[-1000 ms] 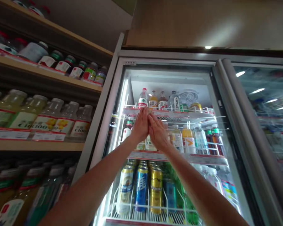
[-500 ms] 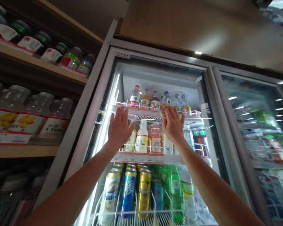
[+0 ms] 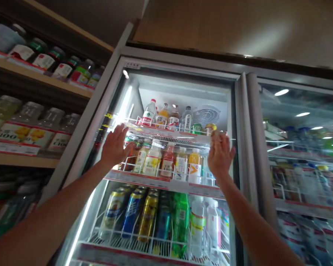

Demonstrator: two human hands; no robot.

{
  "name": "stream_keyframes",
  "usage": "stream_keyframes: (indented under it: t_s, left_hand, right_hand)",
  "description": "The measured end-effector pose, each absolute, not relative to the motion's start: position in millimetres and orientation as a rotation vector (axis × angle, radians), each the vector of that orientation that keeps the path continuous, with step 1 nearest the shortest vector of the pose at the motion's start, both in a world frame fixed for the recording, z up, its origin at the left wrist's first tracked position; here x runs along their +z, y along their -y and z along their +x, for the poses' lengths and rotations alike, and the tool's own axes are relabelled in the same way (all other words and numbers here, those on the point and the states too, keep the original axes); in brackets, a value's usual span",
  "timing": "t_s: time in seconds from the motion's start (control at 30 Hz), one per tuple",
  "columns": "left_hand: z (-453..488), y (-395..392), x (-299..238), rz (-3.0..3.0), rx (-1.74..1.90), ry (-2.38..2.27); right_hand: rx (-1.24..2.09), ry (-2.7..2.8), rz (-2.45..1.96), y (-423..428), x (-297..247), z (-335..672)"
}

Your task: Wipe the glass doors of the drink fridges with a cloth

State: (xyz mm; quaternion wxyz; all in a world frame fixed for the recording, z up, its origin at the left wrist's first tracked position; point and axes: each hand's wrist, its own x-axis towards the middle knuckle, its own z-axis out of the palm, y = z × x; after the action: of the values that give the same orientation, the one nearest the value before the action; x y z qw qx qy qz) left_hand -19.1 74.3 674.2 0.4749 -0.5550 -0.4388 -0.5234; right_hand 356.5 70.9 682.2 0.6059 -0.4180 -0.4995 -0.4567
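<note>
Both arms reach up to the glass door (image 3: 166, 83) of a lit drinks fridge. My left hand (image 3: 115, 146) is raised at the left of the door, palm to the glass, its fingers stretched out and its thumb apart. Higher on the right side, my right hand (image 3: 220, 155) has its fingers extended against or very near the glass, with a pale reflection by the fingertips. No held object shows in either hand. Behind the glass, between the hands, stand juice bottles such as a pink one (image 3: 168, 160) and an orange one (image 3: 194, 166).
Beer cans (image 3: 131, 210) and a green bottle (image 3: 181, 221) fill the lower fridge rack. Several bottles, including a red-capped one (image 3: 149, 112), stand on the top rack. A wooden shelf (image 3: 22, 160) with bottles is at left; a second fridge door (image 3: 302, 147) is at right.
My hands have moved farther apart, the left one leftward and the right one rightward across the door. The view has shifted slightly, bringing more middle-rack bottles into sight.
</note>
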Motion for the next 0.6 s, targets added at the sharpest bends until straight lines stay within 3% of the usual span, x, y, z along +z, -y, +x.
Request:
stream_keyframes:
  t_s: [0.17,0.37,0.6]
  left_hand:
    - [-24,-79,675,-1.325,-1.239,1.081]
    - [-23,-79,674,-1.315,-1.235,1.108]
    - [-19,-74,672,-1.313,-1.227,1.147]
  right_hand:
    - [-0.934,1.122,-0.900,-73,691,354]
    - [-1.217,1.554,-0.742,-71,670,292]
    - [-1.003,1.080,-0.887,-73,732,370]
